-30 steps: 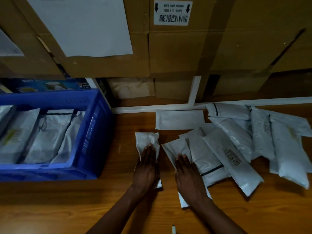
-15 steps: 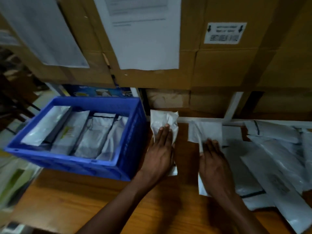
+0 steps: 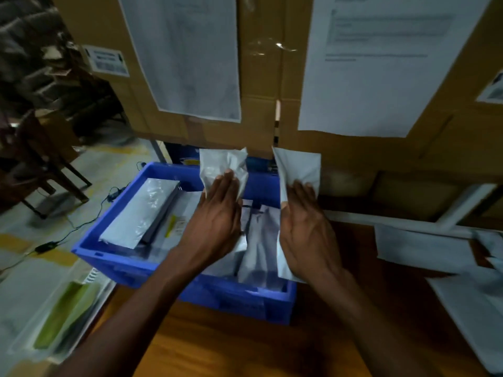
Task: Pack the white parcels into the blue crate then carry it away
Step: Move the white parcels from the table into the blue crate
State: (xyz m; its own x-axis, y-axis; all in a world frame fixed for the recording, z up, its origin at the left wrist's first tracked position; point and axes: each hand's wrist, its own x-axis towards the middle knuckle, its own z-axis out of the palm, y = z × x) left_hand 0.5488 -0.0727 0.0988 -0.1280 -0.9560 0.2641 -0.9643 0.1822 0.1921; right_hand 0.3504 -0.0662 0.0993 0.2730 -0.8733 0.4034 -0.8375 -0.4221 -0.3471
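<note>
Blue plastic, the crate (image 3: 130, 257) is the biggest of the task's things and the landmark here: it sits on the wooden table (image 3: 245, 349) at its left end, already holding several white parcels (image 3: 141, 213) lying on edge or leaning against one another. It looks rigid, so for carrying it would probably be taken best by the rim at its two short ends.

Right of the crate, more parcels (image 3: 416, 247) lie loose on the table, still to be packed.

Above the crate's right half, the left hand (image 3: 217, 221) holds one small parcel (image 3: 221, 165), fingers straight and close together across its face; whether the thumb is behind it I cannot tell. Over the crate's right wall, the right hand (image 3: 306, 229) holds a second parcel (image 3: 298, 170) the same way, flat-fingered, thumb hidden.

Both parcels crease and flop at their free ends, so I judge them to be light, soft poly mailers with slick skins. A grip mid-body, around whatever is inside, should serve better than the limp edge.
</note>
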